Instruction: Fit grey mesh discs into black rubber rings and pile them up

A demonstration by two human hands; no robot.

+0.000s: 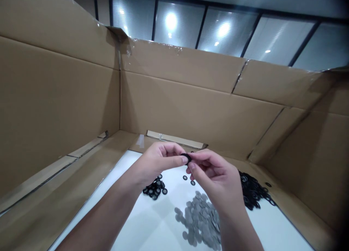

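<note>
Between my two hands, above the white board, is a small black ring (pixel 186 157) with a paler centre just showing. My left hand (pixel 163 158) pinches its left side, the thumb lying over its face. On the other side, the thumb and fingertips of my right hand (pixel 211 169) grip the edge. Below lies a spread pile of thin grey discs (pixel 200 218), partly behind my right wrist. A cluster of black rings with grey centres (pixel 155 187) sits beside my left wrist, and a heap of black rings (pixel 252 191) is to the right of my right hand.
High cardboard walls (pixel 177 102) rise at the left, back and right around the white board (pixel 152 222). Loose black-rimmed discs (pixel 193 183) lie just under my hands. A cardboard strip (pixel 177 139) runs along the foot of the back wall. Windows with blinds (pixel 180 22) stand beyond it.
</note>
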